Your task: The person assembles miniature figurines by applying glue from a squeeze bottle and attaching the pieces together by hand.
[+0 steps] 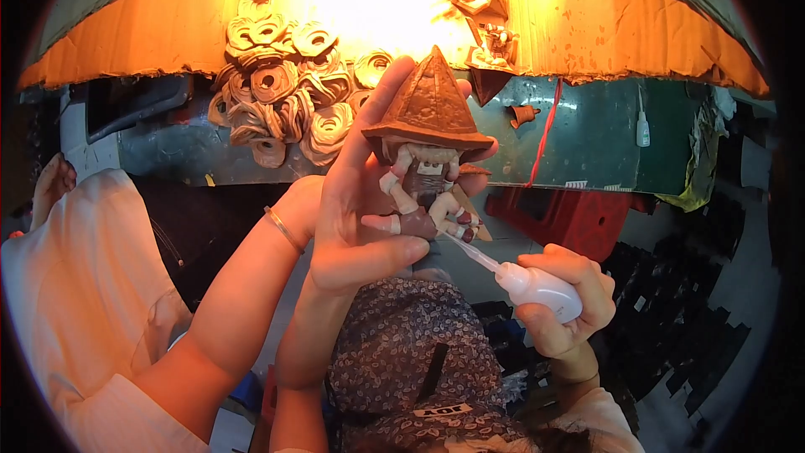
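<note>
My left hand [352,262] is wrapped around a figurine [426,193] with a tall, pointed brown hat [432,101], held upright above my lap. My fingers pass behind it and the thumb lies along its base. The figurine has pale limbs, a grey body and dark reddish-brown footwear. From the right, my right hand [587,285] grips a small white squeeze bottle [543,292] with a thin clear nozzle. The nozzle tip is at the figurine's lower part, by the legs; whether it touches cannot be made out.
Brown ring-shaped pieces [272,80] are heaped on the green table [587,143]. More figurines [493,42] stand under the bright light. A small brown part [521,115], a red cord [547,130] and another bottle [643,128] lie to the right. A co-worker's braceleted arm [243,285] reaches in from the left.
</note>
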`<state>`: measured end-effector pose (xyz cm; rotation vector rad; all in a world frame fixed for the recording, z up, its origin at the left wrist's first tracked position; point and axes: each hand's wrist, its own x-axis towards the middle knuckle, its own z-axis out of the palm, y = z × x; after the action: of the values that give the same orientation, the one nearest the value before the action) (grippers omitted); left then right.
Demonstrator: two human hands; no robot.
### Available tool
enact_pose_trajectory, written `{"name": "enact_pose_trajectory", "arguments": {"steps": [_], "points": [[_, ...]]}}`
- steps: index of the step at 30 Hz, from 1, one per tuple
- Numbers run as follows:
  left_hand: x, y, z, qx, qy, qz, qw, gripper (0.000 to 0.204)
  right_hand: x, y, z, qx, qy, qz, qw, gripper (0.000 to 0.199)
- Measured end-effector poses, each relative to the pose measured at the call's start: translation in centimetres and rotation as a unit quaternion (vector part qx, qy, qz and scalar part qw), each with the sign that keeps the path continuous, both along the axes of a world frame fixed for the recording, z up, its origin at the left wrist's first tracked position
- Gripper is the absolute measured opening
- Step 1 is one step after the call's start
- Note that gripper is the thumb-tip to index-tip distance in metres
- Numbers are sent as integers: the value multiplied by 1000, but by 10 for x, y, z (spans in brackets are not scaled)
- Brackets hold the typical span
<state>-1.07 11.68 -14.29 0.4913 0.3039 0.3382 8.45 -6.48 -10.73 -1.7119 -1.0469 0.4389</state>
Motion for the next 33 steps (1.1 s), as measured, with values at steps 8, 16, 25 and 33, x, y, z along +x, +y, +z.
{"name": "enact_pose_trajectory", "arguments": {"steps": [8,16,25,33], "points": [[0,1,3,5,13,-6,1000,108,0,1,13,-37,-14,3,999,38],[0,2,2,22,24,-19,999,109,-1,-1,19,-67,-26,-2,997,37],[-3,0,1,33,18,-2,999,107,-3,1,22,-72,-16,-3,997,35],[-2,-1,1,39,16,7,999,107,-4,2,22,-68,-8,0,998,34]]}}
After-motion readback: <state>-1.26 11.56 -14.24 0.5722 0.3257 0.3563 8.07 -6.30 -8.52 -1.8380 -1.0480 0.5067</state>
